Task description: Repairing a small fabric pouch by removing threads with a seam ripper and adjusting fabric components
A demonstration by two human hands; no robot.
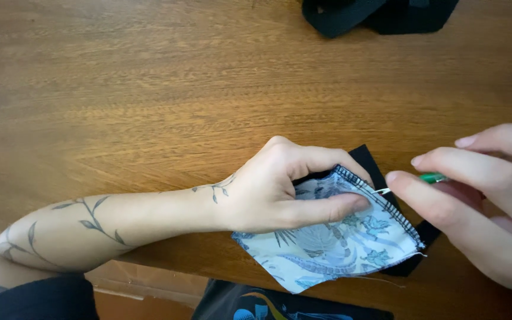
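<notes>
My left hand (280, 189) pinches a small piece of light blue patterned fabric (333, 249), backed with black cloth, against the wooden table (149, 89). Dark stitches run along the fabric's right edge. My right hand (481, 201) holds a thin green-handled tool (431, 178), likely a seam ripper, and its metal tip touches the stitched edge close to my left thumb.
A bundle of black fabric (380, 15) lies at the table's far edge. A dark printed item (268, 305) shows below the near edge. The table's near edge runs diagonally under my left forearm.
</notes>
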